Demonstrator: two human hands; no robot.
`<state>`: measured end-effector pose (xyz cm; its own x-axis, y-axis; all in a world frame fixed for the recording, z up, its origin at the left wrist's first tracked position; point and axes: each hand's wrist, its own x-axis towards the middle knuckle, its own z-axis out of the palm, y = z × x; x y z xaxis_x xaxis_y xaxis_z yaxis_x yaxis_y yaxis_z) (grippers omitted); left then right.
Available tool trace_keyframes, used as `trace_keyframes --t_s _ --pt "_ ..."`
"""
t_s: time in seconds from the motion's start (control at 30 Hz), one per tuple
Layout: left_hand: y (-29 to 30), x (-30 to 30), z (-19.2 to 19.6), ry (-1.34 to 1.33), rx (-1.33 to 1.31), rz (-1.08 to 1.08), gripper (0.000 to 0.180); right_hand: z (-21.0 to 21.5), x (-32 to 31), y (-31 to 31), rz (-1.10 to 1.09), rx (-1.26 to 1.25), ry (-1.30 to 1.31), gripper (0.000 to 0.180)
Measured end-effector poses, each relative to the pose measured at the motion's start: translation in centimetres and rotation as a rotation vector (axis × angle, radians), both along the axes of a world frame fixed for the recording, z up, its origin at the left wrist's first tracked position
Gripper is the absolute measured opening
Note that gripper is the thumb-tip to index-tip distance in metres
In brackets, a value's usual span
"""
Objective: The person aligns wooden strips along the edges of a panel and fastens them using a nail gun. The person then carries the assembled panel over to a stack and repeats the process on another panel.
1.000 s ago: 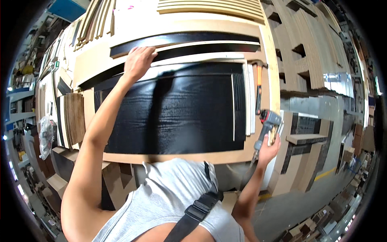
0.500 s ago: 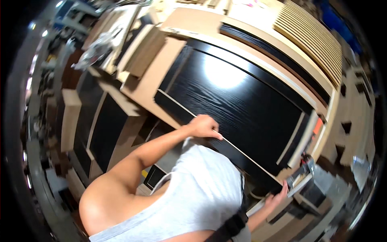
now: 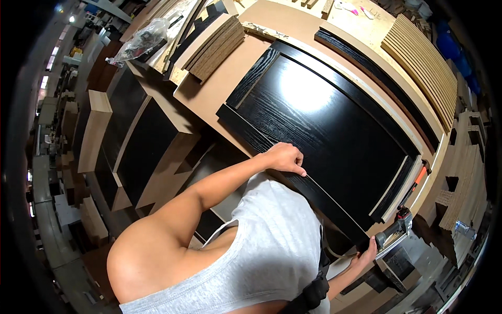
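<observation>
Evidently, the long black strip (image 3: pixel 324 208) is held along the near side of the black panel (image 3: pixel 334 152), on the brown surface (image 3: pixel 209 94). It is grasped near its middle by the fingers of the left hand (image 3: pixel 285 157); the right hand (image 3: pixel 367 252) is placed at its right end, though whether those fingers are closed cannot be told. Pressure is best spread evenly, the strip kept parallel to the panel, and the grey tool (image 3: pixel 393 229) left unbumped.

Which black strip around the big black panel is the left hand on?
The long strip along the near side of the black panel, beside the grey shirt; the left hand touches no other strip.
</observation>
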<state>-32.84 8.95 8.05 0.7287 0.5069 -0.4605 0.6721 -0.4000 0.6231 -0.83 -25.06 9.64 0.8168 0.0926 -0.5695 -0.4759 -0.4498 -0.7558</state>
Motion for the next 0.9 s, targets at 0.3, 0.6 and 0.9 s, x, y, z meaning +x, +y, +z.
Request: trace_keyframes --t_s 0.3,0.6,0.9 --pt "0.2 -0.2 -1.8 -0.358 0.029 0.051 0.043 -1.7 1.3 -1.6 -0.062 -0.031 0.031 0.041" --pt "8.5 -19.2 -3.8 -0.09 0.635 0.712 0.06 -6.4 2.4 -0.6 -0.035 0.147 -0.17 0.047" --pt "10.5 -26.2 -8.7 -0.019 0.324 0.828 0.056 -6.0 1.3 0.6 0.36 -0.347 -0.325 0.034"
